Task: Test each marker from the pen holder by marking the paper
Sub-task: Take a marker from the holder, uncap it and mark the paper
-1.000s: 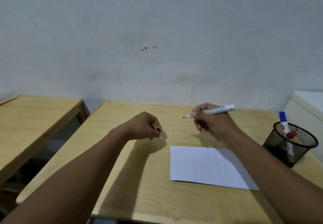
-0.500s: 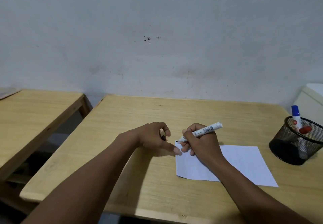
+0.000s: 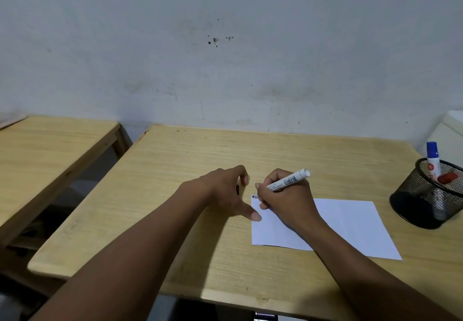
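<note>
- The right hand [image 3: 288,200] was closed around a white marker [image 3: 288,181] in a writing grip; the barrel slanted up and to the right, its blunt end clear of the knuckles; the dark tip touched the far left corner of the paper [image 3: 350,225], where a small blue mark showed.
- The paper was a white sheet lying flat on the wooden table [image 3: 200,160], right of centre; the right wrist and forearm crossed over its near left part.
- The left hand [image 3: 225,193] rested on the table just left of the sheet; its thumb stretched out flat with the tip at the paper's left edge; the other fingers were curled, and a small dark thing, probably the marker's cap, was pinched among them; too little of it showed to be sure.
- The pen holder [image 3: 426,203], a black wire-mesh cup, stood upright at the table's right edge, well apart from the hands and near the paper's far right corner.
- Inside it stood a marker with a blue cap [image 3: 433,156], upright and above the rim; a red cap [image 3: 447,178] leaned at rim level beside it.
- A second wooden table [image 3: 50,145] stood to the left, with a gap between the two; a marked pale wall [image 3: 225,57] rose behind both.
</note>
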{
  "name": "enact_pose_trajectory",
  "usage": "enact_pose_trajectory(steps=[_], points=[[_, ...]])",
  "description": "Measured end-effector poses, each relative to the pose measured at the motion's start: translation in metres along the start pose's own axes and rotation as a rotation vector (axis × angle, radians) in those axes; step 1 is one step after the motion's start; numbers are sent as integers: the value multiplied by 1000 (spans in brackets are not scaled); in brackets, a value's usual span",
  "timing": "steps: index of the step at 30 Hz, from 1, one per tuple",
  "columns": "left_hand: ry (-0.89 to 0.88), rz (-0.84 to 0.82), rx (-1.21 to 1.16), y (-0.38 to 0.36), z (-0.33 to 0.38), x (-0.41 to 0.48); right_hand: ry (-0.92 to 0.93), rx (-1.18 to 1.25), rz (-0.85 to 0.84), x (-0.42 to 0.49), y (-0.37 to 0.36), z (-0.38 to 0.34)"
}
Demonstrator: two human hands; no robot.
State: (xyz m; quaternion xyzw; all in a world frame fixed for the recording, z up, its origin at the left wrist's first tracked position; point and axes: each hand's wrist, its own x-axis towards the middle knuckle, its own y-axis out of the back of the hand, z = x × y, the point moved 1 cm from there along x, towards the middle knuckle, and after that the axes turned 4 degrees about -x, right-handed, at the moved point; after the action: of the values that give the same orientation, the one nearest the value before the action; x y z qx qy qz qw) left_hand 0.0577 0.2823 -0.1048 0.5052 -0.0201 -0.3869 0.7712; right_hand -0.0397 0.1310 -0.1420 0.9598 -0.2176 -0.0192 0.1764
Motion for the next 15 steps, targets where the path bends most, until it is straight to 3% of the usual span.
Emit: enact_pose_trajectory(steps=[9, 15], points=[[18, 16, 3, -2, -1, 3, -24, 101, -37, 3, 2, -2], [-38, -12, -184, 14, -12, 3, -164, 429, 95, 12, 26, -18]])
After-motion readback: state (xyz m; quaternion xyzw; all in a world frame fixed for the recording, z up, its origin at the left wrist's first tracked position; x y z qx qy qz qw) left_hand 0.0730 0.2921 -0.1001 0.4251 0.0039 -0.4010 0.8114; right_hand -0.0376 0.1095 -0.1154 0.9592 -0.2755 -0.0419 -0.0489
